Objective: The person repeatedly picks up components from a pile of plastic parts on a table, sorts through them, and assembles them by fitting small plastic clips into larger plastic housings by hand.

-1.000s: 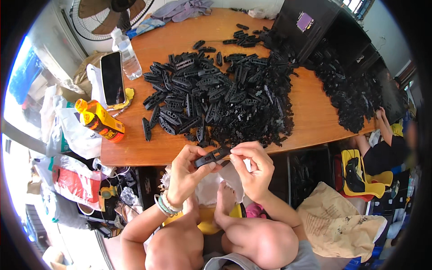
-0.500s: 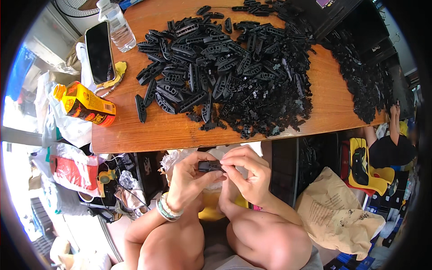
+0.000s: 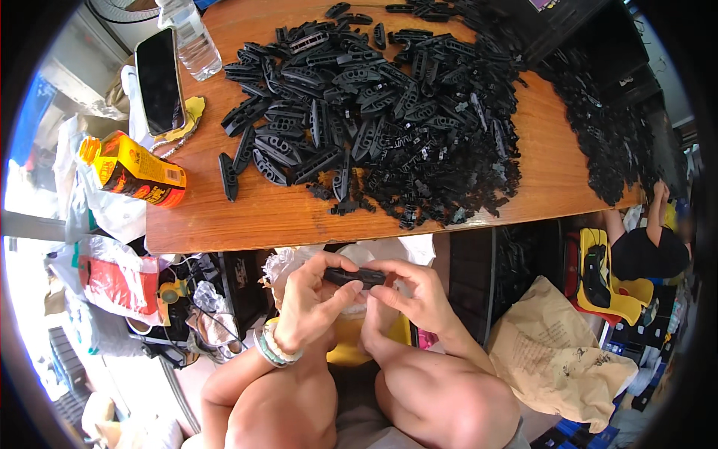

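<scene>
Two ends, both caught: left fingers (image 3: 340, 297) and right fingers (image 3: 396, 267) pinched a slim black part (image 3: 354, 277), long axis left to right, just short of the wood-grained tabletop (image 3: 217, 221), where slotted, boat-shaped pieces (image 3: 365, 120) lay heaped!

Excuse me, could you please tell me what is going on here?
Someone is holding a small black part in front of the wooden table, with the left hand at one end and the right hand at the other. A large heap of black pieces lies on the table; a phone and an orange-capped bottle are to its left.
</scene>
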